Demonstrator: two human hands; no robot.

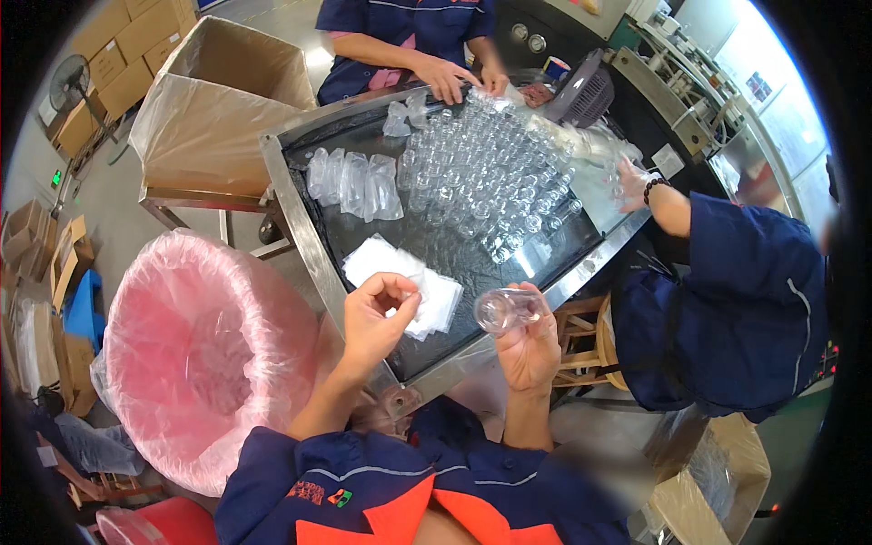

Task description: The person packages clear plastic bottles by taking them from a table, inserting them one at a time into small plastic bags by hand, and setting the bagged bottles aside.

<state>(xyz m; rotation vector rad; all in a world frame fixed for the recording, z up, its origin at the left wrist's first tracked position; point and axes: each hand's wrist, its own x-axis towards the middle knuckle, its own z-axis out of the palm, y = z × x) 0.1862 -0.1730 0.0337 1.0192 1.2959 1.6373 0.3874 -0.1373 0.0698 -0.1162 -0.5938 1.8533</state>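
Note:
My right hand [531, 354] holds a clear cup-like container [495, 312], tilted with its round end toward the left. The fingers wrap round its far side. My left hand [377, 318] is closed, thumb and forefinger together over the table's near corner. Whether something thin is between those fingertips is too small to tell. Just beyond and beside it lies a loose stack of thin white bags or sheets [438, 304]. Many similar clear containers [490, 173] stand close together on the dark tabletop. Left of them, several bagged containers [354, 186] lie in a row.
The table has a raised metal rim [304, 241]. A large pink-lined bin [136, 363] stands at left, behind it a plastic-lined carton [150, 136]. One co-worker's hands [459, 80] work at the far edge; another's gloved hand [631, 186] reaches in from the right beside a wooden stool [581, 341].

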